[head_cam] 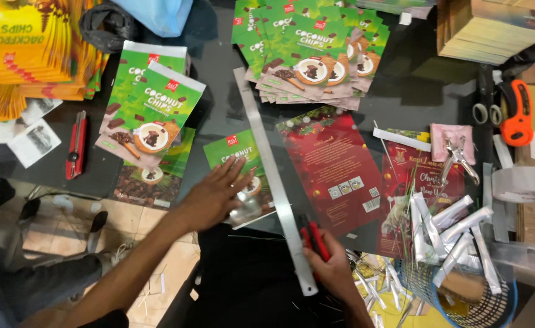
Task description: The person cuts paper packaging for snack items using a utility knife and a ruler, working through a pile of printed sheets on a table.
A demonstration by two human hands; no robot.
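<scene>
The left hand (pixel 216 193) lies flat, fingers spread open, pressing on a green pouch (pixel 238 161) near the table's front edge. At four o'clock from it, the right hand (pixel 328 264) is closed around a red cutter (pixel 315 238), just beside the long metal ruler (pixel 272 176). A red pouch (pixel 334 164) lies at two o'clock from the right hand.

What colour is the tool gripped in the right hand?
Red, with black; the tool in the right hand, head view.

- Yellow pouch stack (pixel 21 45) at the desk's far left corner
- Orange-handled scissors (pixel 517 112) near the tape roll (pixel 524 184)
- Blue basket (pixel 480 304) of white sachets
</scene>
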